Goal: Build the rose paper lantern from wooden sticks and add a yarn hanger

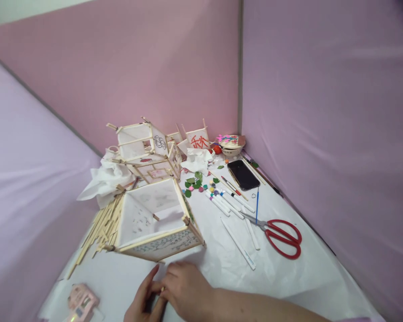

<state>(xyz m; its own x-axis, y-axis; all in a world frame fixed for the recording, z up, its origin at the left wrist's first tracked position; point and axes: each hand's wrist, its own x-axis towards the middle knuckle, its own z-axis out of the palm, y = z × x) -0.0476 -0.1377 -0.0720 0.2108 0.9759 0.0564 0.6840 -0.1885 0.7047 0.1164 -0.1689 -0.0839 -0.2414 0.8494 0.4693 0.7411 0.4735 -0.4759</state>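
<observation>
At the bottom centre my left hand [145, 298] and my right hand [188, 286] meet, fingers closed together. Between their fingertips shows the small pale end of a wooden stick [162, 289]; the rest of it is hidden. Just beyond them stands a lantern frame [174, 241] of wooden sticks with white panels, its top open, with a drawn pattern on the near side. Left of my hands lies a pink glue gun [83, 302] with a small light on.
Wooden sticks [100, 223] lie beside the lantern, with more decorated frames [137, 147] and crumpled tissue [104, 181] behind. To the right are white markers [237, 243], red-handled scissors [284, 237], a phone [243, 174], green leaves [196, 179] and a bowl [231, 150]. Fabric walls enclose the table.
</observation>
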